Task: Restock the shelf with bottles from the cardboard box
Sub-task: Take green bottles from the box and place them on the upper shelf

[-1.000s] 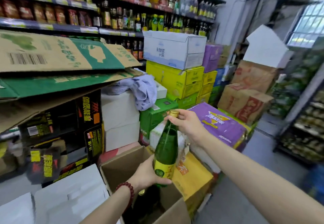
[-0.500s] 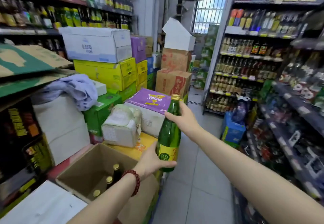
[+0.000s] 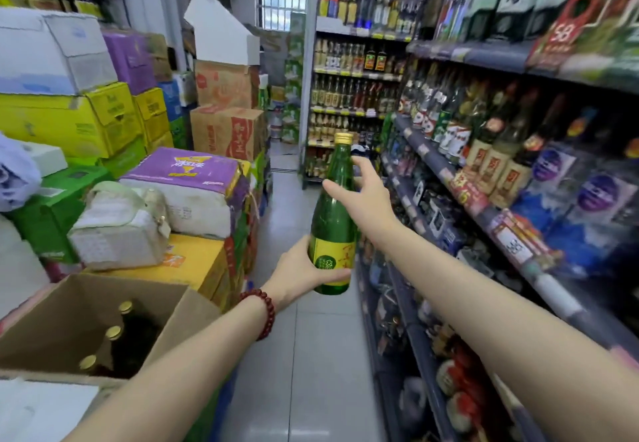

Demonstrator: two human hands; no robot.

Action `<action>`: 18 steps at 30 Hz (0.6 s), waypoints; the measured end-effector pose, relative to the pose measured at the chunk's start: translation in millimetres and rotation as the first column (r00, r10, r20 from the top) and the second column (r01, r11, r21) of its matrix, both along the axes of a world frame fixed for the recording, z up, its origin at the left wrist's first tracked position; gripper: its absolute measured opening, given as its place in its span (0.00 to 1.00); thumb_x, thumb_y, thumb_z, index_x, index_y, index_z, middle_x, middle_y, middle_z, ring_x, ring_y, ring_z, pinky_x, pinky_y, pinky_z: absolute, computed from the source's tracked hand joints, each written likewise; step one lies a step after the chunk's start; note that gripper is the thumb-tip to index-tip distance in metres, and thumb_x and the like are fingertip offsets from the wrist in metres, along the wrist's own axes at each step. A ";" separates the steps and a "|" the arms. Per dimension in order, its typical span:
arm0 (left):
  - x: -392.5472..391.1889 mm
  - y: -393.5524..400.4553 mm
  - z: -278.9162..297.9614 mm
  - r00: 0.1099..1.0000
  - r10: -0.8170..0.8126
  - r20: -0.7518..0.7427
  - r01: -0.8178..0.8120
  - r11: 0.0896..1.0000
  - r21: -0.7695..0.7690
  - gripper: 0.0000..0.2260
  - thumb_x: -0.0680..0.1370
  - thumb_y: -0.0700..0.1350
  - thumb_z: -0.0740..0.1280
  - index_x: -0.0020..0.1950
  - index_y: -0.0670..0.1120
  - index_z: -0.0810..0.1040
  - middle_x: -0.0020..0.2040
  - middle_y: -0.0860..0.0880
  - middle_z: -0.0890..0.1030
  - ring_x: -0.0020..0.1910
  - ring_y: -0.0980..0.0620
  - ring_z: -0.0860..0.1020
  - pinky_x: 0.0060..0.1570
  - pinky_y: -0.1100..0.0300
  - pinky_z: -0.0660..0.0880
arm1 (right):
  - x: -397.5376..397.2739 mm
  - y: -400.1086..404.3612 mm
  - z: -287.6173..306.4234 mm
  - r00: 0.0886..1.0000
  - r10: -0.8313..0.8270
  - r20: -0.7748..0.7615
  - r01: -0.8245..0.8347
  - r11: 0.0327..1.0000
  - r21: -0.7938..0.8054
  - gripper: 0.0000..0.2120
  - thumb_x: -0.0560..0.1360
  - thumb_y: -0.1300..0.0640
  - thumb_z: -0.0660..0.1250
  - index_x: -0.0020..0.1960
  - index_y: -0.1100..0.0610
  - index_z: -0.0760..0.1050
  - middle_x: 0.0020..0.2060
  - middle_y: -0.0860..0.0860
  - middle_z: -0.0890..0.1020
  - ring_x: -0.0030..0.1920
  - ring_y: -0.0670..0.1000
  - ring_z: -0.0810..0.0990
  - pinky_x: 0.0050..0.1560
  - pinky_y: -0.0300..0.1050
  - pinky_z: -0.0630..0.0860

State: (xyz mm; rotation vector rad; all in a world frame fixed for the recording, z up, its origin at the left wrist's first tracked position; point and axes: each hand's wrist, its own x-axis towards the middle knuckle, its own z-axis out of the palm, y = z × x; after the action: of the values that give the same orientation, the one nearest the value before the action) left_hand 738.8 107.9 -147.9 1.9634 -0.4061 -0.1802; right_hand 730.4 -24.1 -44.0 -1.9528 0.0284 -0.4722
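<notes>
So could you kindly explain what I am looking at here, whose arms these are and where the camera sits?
There is no machine: a person wears one wide-angle camera on the head, looking forward and down a shop aisle. Both arms are theirs. The left hand, with a red bead bracelet on its wrist, grips the base of a green bottle; the right hand holds its neck. The open cardboard box at lower left holds more gold-capped bottles. The shelf stands on the right, stacked cartons on the left.
</notes>
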 end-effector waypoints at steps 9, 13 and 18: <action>-80.7 -46.0 26.4 0.939 -0.335 0.083 0.338 0.941 -0.022 0.32 0.53 0.63 0.78 0.53 0.64 0.69 0.47 0.66 0.80 0.45 0.71 0.77 0.40 0.75 0.72 | -121.9 -44.7 14.3 0.932 -0.355 0.068 0.354 0.935 0.028 0.29 0.72 0.45 0.71 0.69 0.47 0.65 0.60 0.40 0.73 0.64 0.46 0.69 0.57 0.47 0.71; -128.8 -62.0 47.9 0.850 -0.497 0.178 0.511 0.859 -0.041 0.27 0.58 0.63 0.78 0.47 0.72 0.65 0.40 0.80 0.74 0.42 0.81 0.73 0.36 0.80 0.70 | -192.4 -53.8 32.9 0.847 -0.522 0.105 0.523 0.852 0.012 0.31 0.72 0.44 0.71 0.72 0.48 0.64 0.70 0.49 0.70 0.67 0.49 0.69 0.61 0.51 0.72; -203.1 -83.5 71.3 0.746 -0.626 0.225 0.656 0.750 -0.088 0.28 0.57 0.66 0.77 0.52 0.69 0.68 0.46 0.66 0.81 0.44 0.74 0.77 0.42 0.74 0.71 | -290.4 -57.4 64.9 0.745 -0.646 0.168 0.654 0.757 0.012 0.28 0.73 0.49 0.71 0.70 0.52 0.68 0.62 0.50 0.77 0.61 0.49 0.75 0.60 0.44 0.77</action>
State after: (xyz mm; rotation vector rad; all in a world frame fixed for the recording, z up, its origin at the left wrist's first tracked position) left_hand 535.7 24.3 -76.6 1.6094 -1.1904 -0.3973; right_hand 439.9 -81.5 20.9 -1.9065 0.6248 -1.1026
